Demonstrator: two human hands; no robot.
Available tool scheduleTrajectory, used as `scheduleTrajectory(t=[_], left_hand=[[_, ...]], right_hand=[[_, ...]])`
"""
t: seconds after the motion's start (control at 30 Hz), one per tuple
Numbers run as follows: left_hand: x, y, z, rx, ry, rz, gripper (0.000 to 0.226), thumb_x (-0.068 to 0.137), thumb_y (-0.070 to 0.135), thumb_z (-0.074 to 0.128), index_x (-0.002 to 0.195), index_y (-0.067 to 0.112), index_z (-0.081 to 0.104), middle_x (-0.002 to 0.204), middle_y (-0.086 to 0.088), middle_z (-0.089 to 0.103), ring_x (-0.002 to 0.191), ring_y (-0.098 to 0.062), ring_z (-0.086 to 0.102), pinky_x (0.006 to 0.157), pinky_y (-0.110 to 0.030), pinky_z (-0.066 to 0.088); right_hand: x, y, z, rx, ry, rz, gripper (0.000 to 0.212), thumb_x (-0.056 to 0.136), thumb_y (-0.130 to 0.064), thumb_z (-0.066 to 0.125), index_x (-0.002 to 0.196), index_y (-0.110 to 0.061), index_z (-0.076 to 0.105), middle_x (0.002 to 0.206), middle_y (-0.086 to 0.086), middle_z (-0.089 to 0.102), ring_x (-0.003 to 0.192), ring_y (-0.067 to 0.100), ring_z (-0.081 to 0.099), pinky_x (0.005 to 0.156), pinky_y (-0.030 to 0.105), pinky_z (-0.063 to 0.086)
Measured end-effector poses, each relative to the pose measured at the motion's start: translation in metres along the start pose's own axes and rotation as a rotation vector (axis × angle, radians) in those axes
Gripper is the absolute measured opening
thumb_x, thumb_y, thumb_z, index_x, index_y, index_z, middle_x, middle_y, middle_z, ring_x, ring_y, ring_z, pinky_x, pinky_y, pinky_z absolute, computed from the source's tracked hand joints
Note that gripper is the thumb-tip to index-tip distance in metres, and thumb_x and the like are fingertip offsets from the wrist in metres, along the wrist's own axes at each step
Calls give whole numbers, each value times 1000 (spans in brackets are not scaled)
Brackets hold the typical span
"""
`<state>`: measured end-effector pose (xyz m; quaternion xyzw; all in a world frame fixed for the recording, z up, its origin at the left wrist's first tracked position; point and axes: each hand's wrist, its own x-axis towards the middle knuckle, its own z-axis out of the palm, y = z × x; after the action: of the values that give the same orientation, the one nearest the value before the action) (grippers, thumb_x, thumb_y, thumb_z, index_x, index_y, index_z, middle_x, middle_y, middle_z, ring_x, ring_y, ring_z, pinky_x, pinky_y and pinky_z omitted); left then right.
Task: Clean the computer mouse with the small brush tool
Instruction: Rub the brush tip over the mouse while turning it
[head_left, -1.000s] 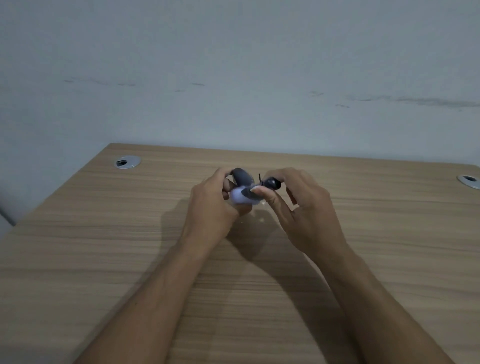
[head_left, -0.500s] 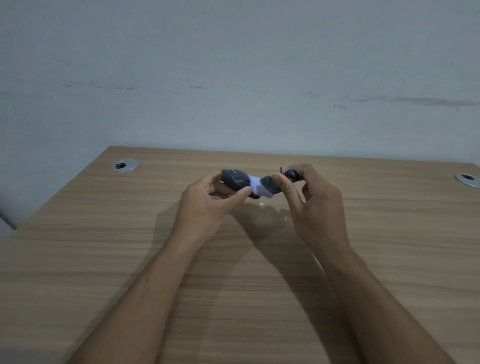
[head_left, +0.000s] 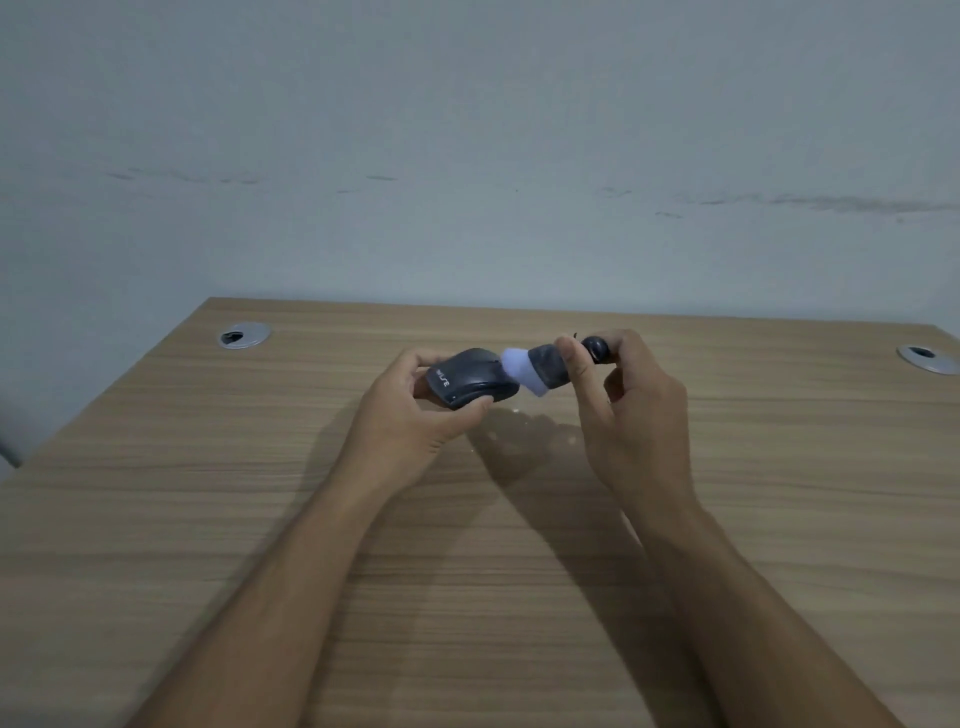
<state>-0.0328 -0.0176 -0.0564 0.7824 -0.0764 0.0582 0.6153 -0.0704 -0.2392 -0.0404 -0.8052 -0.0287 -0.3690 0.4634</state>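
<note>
A dark grey computer mouse (head_left: 470, 382) with white lettering on its rear is held just above the wooden desk (head_left: 208, 493) by my left hand (head_left: 415, 421), thumb under its near side and fingers behind it. My right hand (head_left: 631, 415) pinches the small brush tool (head_left: 545, 366), a dark body with a pale lilac bristle head and a round black end cap. The bristle head touches the mouse's right end. Part of the brush body is hidden by my right thumb.
Two round metal cable grommets sit in the desk, one at the back left (head_left: 244, 336) and one at the back right (head_left: 930, 358). A grey wall (head_left: 467, 156) rises directly behind the desk's far edge. A few pale specks lie on the desk under the mouse.
The mouse has been turned from tipped up to lying flatter, its rear now facing me. The two hands have drawn slightly apart, and the brush has shifted right to the mouse's right end.
</note>
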Motion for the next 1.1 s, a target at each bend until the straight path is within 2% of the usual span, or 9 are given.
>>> scheduleTrajectory(t=[0.07,0.13,0.3,0.43,0.53,0.67,0.8,0.97,1.1], left_hand=[[-2,1,3,6,-8,-1,51,79,25,98,117,33,66,104,2,85,60,-4,69,57,-25,48],[-2,2,4,6,-9,18,53,75,29,96,115,37,63,109,2,85,63,-7,68,57,-26,46],[-6,5,0,3,-43,68,53,84,11,94,122,26,62,118,3,84,55,6,63,49,-14,47],[-8,8,4,100,-51,118,52,82,19,96,121,33,64,119,12,82,66,9,65,58,-15,47],[-11,11,4,131,-52,156,50,83,20,96,119,35,65,118,14,80,73,10,68,60,-14,48],[-12,11,5,233,-32,212,52,81,26,97,121,39,66,122,13,77,114,-9,72,79,-32,58],[-11,13,7,326,-7,199,54,76,24,100,118,34,68,120,8,74,111,-16,70,88,-34,60],[-13,18,13,370,31,266,55,74,24,96,121,34,71,113,6,72,104,-14,67,84,-19,50],[-10,20,19,404,17,193,53,79,19,97,124,22,70,121,0,72,111,-21,68,92,-37,60]], right_hand=[[-3,-8,2,32,-33,-36,25,107,-42,68,94,-22,66,60,-19,54,52,12,41,53,22,33],[-5,-12,6,-17,-70,-97,22,107,-39,70,96,-20,67,64,-24,56,53,12,42,55,17,31],[3,4,1,-59,35,-6,17,105,-39,72,98,-24,69,66,-27,57,56,4,50,57,13,32],[-2,-5,3,38,-21,-20,21,103,-43,74,95,-23,70,61,-18,54,53,15,40,54,22,33],[-1,-5,7,-19,-20,-63,20,102,-39,76,95,-21,71,63,-26,56,53,10,42,57,15,31],[2,-6,12,-44,67,-31,20,103,-41,74,100,-21,73,79,-26,63,60,1,49,63,17,33],[-6,-18,8,-63,-121,-283,23,100,-37,77,99,-15,75,89,-13,70,75,-9,55,73,11,38],[3,-12,7,-98,23,-162,22,102,-37,76,101,-15,76,89,-12,71,75,-1,56,71,17,41],[0,-23,4,-100,-100,-295,18,104,-30,75,98,-13,74,86,-17,63,73,-13,52,70,11,35]])
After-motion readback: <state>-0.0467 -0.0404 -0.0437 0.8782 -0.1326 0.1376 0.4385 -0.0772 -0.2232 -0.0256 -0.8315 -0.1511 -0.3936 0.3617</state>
